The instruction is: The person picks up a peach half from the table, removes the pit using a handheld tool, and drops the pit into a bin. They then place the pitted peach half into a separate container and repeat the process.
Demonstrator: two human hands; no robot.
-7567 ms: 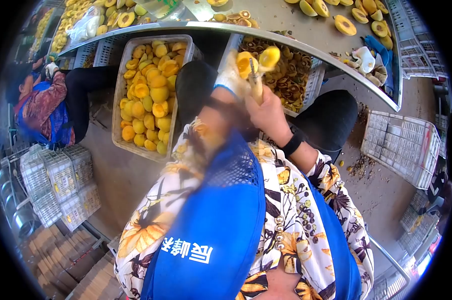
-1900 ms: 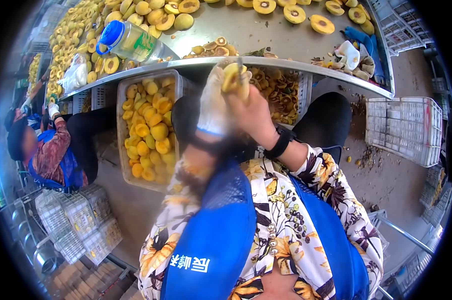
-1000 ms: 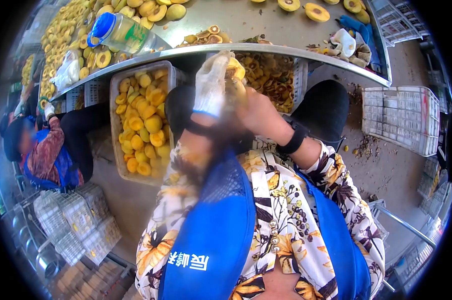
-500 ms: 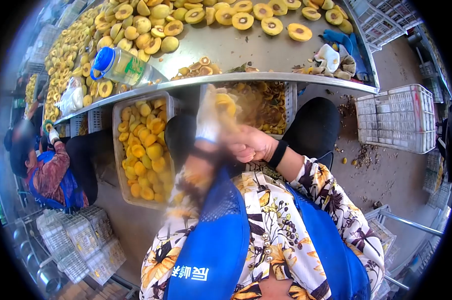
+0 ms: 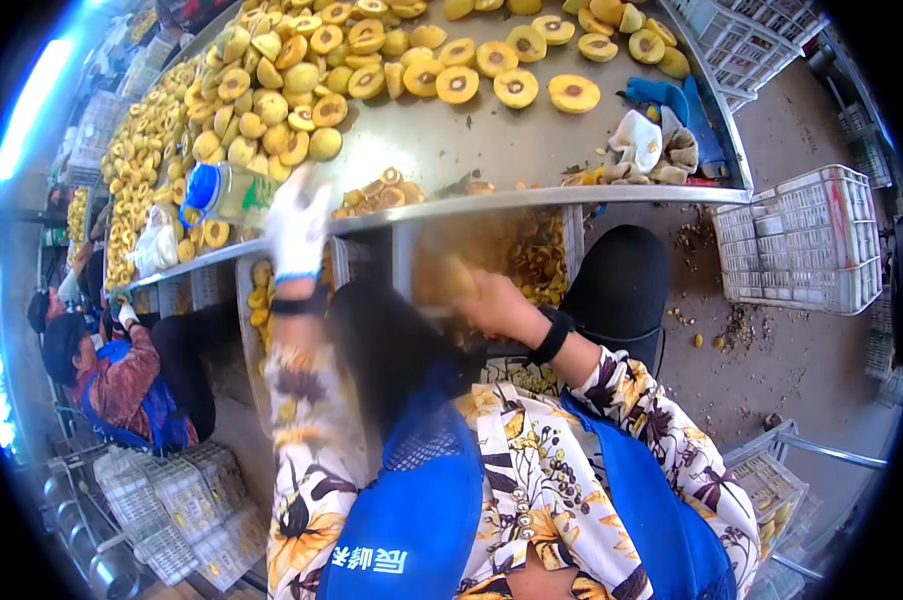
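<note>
My left hand (image 5: pixel 299 222), in a white glove, reaches over the metal table's front edge beside a clear bottle with a blue lid (image 5: pixel 203 190). Its fingers look stretched out, slightly blurred, with nothing visible in them. My right hand (image 5: pixel 499 303), bare with a black wristband, is closed in front of my lap. A brownish-yellow smear at its fingers hides what it holds. Below and beyond it sits a crate of fruit scraps (image 5: pixel 543 260). Halved yellow stone fruits (image 5: pixel 457 85), many with the pit showing, lie on the table (image 5: pixel 411 130).
Blue and white gloves (image 5: pixel 661 135) lie at the table's right corner. A white crate (image 5: pixel 796 240) stands on the floor to the right. Left of my leg is a bin of fruit halves (image 5: pixel 259 300), partly hidden by my arm. A co-worker (image 5: pixel 121 385) sits further left.
My left hand has moved left and forward from beside my right hand to the table edge; the yellow fruit piece it held no longer shows there. My right hand stays near my lap. The view has shifted.
</note>
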